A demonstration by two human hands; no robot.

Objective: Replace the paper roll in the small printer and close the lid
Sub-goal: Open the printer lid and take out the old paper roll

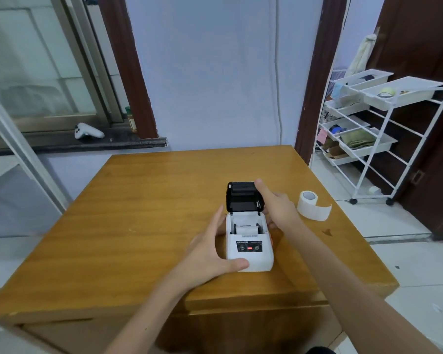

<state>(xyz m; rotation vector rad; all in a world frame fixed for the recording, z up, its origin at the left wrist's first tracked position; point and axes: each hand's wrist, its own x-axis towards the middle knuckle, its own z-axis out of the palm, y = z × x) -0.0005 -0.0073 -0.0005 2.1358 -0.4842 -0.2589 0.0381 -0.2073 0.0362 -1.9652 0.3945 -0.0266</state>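
Observation:
A small white printer (250, 249) stands near the middle of the wooden table (138, 213), its black lid (242, 196) tipped open and upright. A white paper roll (246, 229) lies in its open bay. My left hand (212, 251) clasps the printer's left side, thumb across the front corner. My right hand (276, 205) rests against the lid's right edge, index finger reaching its top corner. A second white paper roll (311, 204) lies on the table to the right, its end unrolled.
A white wire rack (374, 139) with trays stands on the floor at right, beyond the table's edge. A white controller (87, 131) lies on the dark window sill at left. A wall rises behind the table.

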